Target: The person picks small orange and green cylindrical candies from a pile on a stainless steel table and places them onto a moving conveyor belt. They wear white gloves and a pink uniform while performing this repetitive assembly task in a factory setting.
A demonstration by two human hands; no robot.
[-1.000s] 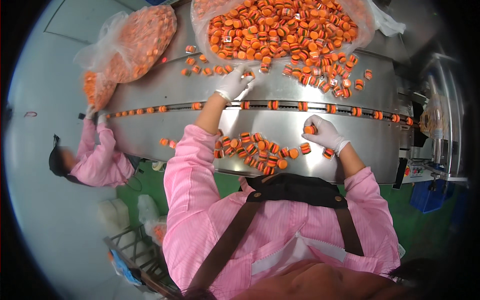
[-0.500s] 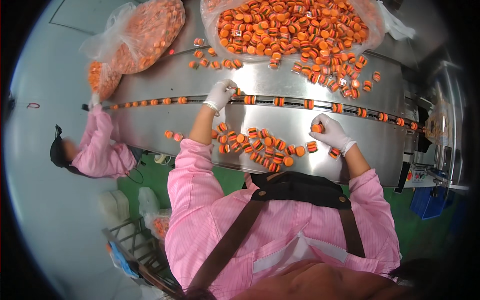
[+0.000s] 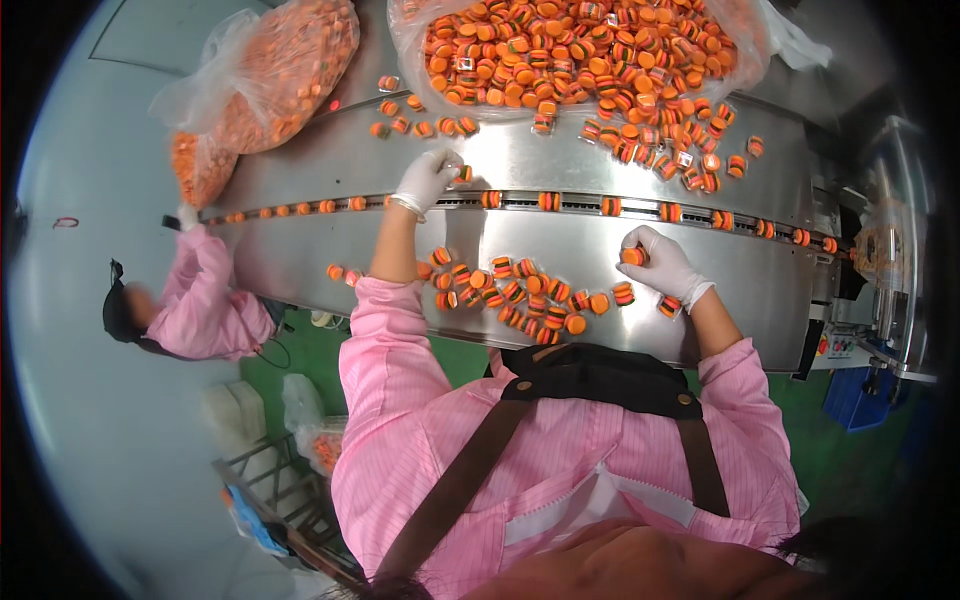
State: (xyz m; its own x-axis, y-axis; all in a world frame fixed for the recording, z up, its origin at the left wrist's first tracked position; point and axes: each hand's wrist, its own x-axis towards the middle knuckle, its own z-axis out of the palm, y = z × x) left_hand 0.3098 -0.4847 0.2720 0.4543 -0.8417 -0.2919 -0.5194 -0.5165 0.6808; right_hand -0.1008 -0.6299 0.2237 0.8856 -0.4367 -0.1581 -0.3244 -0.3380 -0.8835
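Metal counter (image 3: 760, 300), slotted track (image 3: 580, 203) crossing it left to right. Person's left hand (image 3: 428, 182) pinching wrapped orange piece (image 3: 463, 174) just beyond track. Right hand (image 3: 660, 265) grasping second piece (image 3: 633, 256) on near side. Loose pieces (image 3: 536, 284) clustered toward near edge; clear bag (image 3: 750, 35) of more, far side.

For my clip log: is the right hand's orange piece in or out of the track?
Out: the right hand holds the orange piece nearer the person than the track.

L grip (image 3: 428, 180) w/ orange pc (image 3: 463, 175), R grip (image 3: 664, 264) ditto, nr conveyor (image 3: 580, 204).
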